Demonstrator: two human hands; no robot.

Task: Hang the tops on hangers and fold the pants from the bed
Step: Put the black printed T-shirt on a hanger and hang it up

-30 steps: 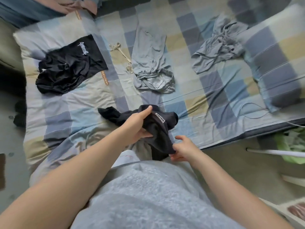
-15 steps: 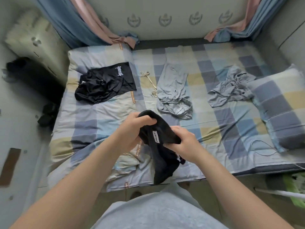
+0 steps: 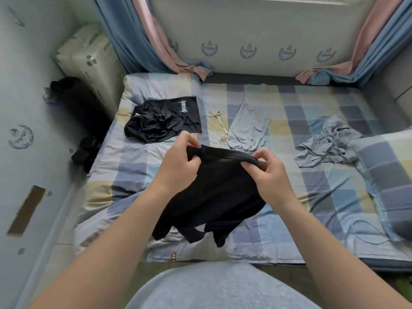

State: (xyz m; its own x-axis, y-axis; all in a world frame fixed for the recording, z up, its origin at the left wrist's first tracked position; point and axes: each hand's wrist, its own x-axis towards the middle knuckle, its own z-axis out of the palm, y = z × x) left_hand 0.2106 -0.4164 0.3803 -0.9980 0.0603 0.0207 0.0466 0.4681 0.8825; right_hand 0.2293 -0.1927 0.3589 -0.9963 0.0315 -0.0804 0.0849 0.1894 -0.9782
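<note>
I hold a black garment (image 3: 220, 192) stretched out above the near half of the bed (image 3: 312, 197). My left hand (image 3: 178, 161) pinches its top edge at the left, and my right hand (image 3: 270, 172) pinches the same edge at the right. The cloth hangs down between my forearms. A second black garment (image 3: 162, 121) with white lettering lies crumpled at the bed's far left. Grey pants (image 3: 248, 128) lie in the middle, partly behind my hands. A grey crumpled garment (image 3: 327, 141) lies at the right.
A checked pillow (image 3: 388, 170) sits at the bed's right edge, with a thin cable (image 3: 365, 228) in front of it. A beige cord (image 3: 219, 124) lies between the black garment and the pants. A pale suitcase (image 3: 87, 59) and dark items stand left of the bed. Curtains (image 3: 142, 41) hang behind.
The bunched black garment has been lifted off the bed's near edge and spread out between my hands. Both hands moved up and apart along its top edge. The camera tilted up.
</note>
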